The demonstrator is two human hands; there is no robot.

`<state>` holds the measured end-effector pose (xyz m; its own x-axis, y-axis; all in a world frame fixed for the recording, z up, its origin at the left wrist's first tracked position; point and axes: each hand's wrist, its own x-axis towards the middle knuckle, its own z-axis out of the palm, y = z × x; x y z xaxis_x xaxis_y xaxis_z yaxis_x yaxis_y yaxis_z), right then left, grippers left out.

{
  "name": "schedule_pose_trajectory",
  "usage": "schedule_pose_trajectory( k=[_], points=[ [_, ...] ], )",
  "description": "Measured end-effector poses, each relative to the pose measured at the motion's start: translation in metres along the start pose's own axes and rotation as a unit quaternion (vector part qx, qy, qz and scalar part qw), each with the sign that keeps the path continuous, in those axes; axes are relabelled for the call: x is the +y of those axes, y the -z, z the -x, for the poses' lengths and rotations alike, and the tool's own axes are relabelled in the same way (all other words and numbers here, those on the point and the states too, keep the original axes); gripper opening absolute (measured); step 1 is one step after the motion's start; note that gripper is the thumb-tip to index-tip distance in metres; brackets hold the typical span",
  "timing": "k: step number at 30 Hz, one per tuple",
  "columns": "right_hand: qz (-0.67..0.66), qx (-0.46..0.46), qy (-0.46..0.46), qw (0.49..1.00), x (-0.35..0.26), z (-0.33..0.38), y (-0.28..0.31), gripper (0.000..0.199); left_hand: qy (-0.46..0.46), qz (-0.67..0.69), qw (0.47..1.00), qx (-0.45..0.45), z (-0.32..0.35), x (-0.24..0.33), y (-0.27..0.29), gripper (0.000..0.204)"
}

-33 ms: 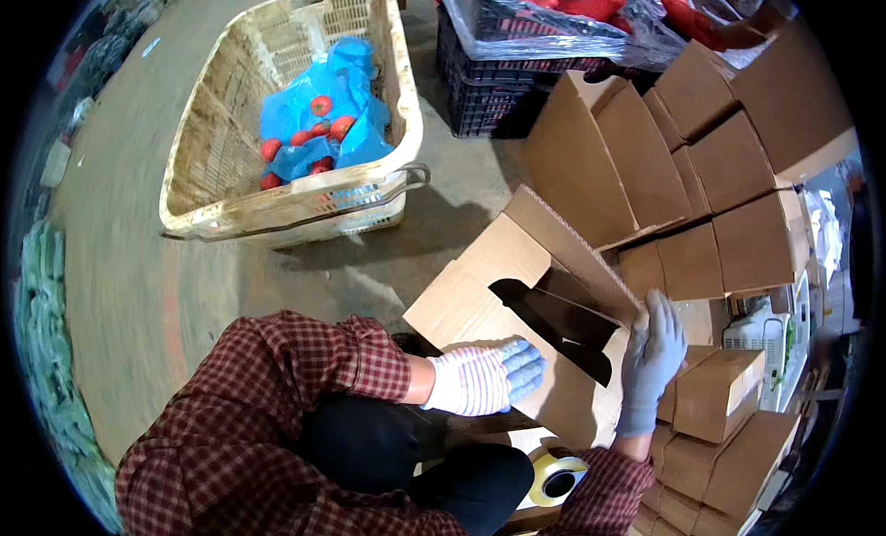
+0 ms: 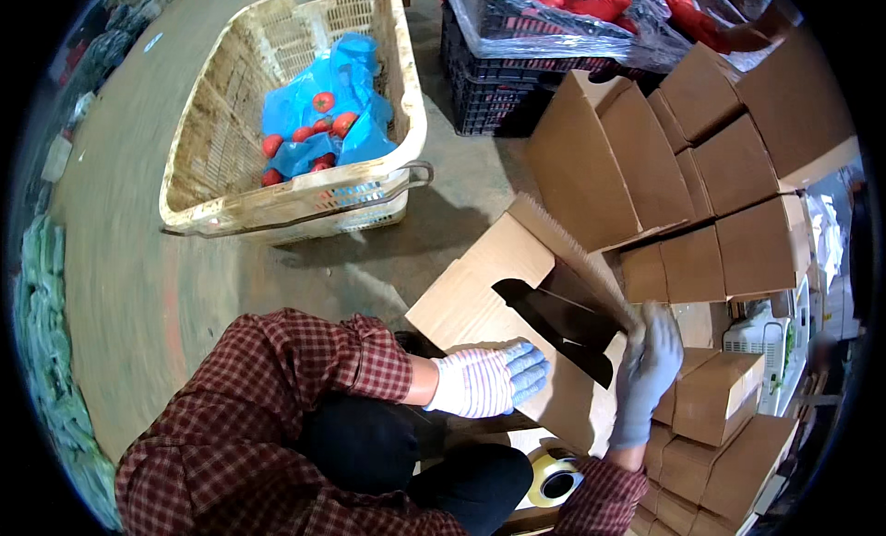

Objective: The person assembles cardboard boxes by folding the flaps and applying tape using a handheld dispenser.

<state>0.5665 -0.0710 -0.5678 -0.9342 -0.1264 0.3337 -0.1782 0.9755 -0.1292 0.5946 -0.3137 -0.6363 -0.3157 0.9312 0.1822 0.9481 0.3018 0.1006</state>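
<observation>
**Two gloved hands on an open cardboard box, floor level**

Far left: a strip of green bundles (image 2: 37, 296) along the rim, too blurred to identify. Next, a cream plastic basket (image 2: 198, 181) sits on the concrete floor (image 2: 120, 287), holding a blue bag (image 2: 323, 93) with red round fruit, likely tomatoes (image 2: 322, 101).

Centre: the person's checked sleeve (image 2: 277, 388) leads to the left hand (image 2: 484, 381), in a white glove with blue fingertips. It lies flat, fingers extended and together, palm pressed on the near panel of the cardboard box (image 2: 480, 287). Nothing is enclosed; it is a pressing contact, not a grasp.

The box stands just in front of the person's knees, top flaps up, dark interior showing. Judgement: light, seemingly empty corrugated board, stiff along creases but panels flex and dent under pressure; dry surface, little slip against gloves. Best held at edges and corners, or with flat palms on opposite sides.

Right of it, the right hand (image 2: 646, 375), in a grey glove, is open with fingers loosely spread, resting against the box's right flap edge, not clenched.

Below: a tape roll (image 2: 554, 481) by the knee. Right: a stack of made-up cartons (image 2: 720, 250); above, a black crate (image 2: 489, 84)
</observation>
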Motion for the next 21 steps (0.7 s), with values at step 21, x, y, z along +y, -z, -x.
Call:
schedule_pose_trajectory(
  k=[21],
  points=[
    [-0.445, 0.054, -0.286, 0.847, 0.073, 0.113, -0.046, 0.063, 0.332, 0.418, 0.837, 0.119, 0.015, -0.123, 0.011, 0.065]
  ],
)
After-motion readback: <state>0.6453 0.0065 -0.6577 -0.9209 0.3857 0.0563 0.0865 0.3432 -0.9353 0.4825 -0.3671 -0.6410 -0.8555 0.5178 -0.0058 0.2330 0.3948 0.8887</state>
